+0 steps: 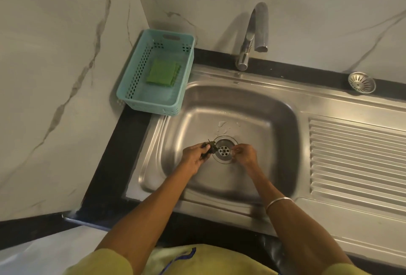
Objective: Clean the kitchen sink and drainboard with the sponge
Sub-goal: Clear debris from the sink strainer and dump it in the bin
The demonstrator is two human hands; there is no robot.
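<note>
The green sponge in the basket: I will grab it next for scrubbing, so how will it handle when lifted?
The green sponge looks thin and flat, so it is probably light and bends easily. It appears to be two layered pads, which may slide apart when lifted. Its matte, rough-looking face should grip well, and the open teal basket leaves easy access from above.

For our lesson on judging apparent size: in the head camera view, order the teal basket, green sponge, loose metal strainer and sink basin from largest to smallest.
1. Sink basin
2. Teal basket
3. Green sponge
4. Loose metal strainer, on the sink's back ledge; it looks only somewhat smaller than the sponge.
</note>
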